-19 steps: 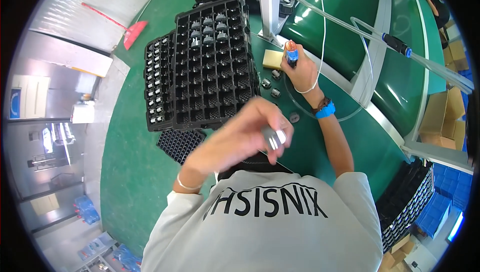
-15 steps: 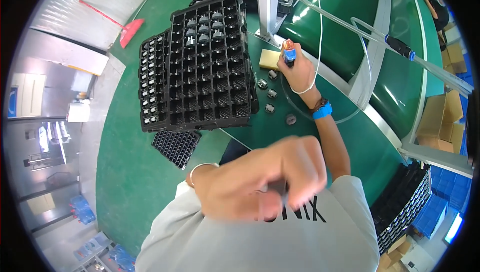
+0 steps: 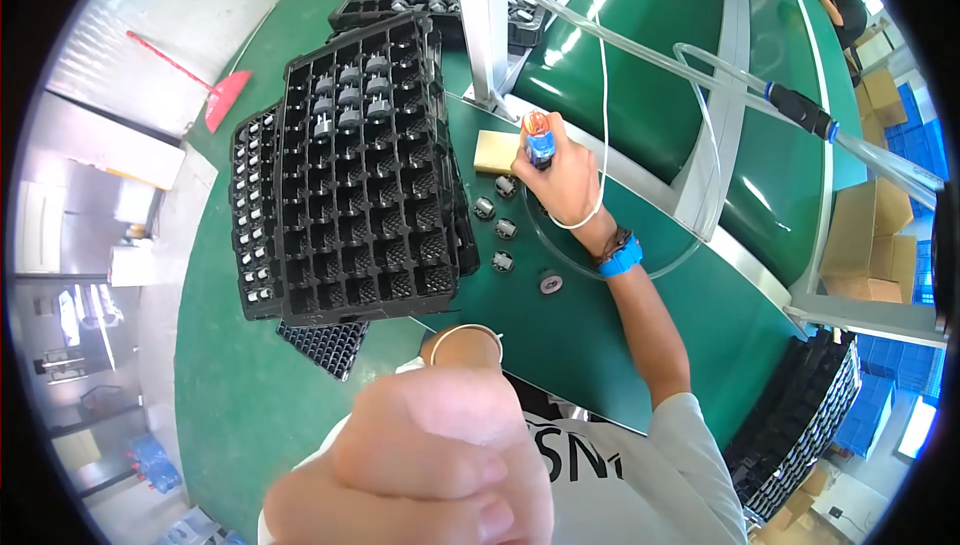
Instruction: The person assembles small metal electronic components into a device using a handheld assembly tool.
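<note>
The right hand (image 3: 562, 170) is closed around a blue tool (image 3: 540, 142) over the green table (image 3: 590, 335), beside a yellow sponge (image 3: 494, 152) and small metal parts (image 3: 503, 229). The left hand (image 3: 420, 465) is curled up close to the camera; whether it holds anything cannot be told. Black trays (image 3: 365, 175) lie left, brown cartons (image 3: 868, 235) far right.

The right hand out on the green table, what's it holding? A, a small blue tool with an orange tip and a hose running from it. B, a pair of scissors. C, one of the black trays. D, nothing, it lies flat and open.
A: the right hand is closed around a small blue tool with an orange tip, held upright over the green table, a thin pale hose running up from it.
</note>
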The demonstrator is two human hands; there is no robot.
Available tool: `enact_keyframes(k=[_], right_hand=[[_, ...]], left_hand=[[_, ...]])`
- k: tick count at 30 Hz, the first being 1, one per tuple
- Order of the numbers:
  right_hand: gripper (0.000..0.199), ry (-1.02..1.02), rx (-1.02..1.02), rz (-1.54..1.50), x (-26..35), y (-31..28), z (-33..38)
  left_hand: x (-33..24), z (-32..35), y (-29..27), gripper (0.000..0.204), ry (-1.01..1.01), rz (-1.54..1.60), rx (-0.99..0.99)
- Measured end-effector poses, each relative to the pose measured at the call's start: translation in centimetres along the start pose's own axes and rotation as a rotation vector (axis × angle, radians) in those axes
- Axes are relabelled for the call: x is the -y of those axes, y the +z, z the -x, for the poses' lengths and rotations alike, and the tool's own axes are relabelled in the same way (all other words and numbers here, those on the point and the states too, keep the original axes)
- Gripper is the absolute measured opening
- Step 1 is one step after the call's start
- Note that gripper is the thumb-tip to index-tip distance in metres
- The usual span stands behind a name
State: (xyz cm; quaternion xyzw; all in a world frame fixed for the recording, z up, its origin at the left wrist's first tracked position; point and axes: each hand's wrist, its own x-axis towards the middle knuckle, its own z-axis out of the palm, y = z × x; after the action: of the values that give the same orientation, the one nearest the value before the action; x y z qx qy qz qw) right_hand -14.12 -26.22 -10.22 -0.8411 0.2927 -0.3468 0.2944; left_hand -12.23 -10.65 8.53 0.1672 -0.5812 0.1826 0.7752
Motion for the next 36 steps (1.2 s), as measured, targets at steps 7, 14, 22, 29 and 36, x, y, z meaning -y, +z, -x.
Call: enact_keyframes(k=[7, 14, 22, 29, 36], right_hand=[[0.029, 0.012, -0.011, -0.002, 0.5, 0.7, -0.5], [0.026, 0.0, -0.023, -0.014, 0.9, 0.9, -0.7], [0.026, 0.007, 0.013, 0.024, 0.6, 0.5, -0.4], [0.026, 0.013, -0.007, 0.023, 1.3, 0.6, -0.5], [0.025, 0.017, -0.035, 0.012, 1.3, 0.7, -0.5]], left_hand=[[-0.4, -0.6, 0.0, 0.014, 0.041, -0.176, -0.012], [0.7, -0.9, -0.3, 0.012, 0.233, -0.044, -0.051], [2.2, -0.8, 0.1, 0.019, 0.389, -0.092, 0.075], [2.0, -1.0, 0.4, 0.02, 0.347, -0.036, 0.062], [2.2, -1.0, 0.9, 0.019, 0.325, 0.003, -0.009]])
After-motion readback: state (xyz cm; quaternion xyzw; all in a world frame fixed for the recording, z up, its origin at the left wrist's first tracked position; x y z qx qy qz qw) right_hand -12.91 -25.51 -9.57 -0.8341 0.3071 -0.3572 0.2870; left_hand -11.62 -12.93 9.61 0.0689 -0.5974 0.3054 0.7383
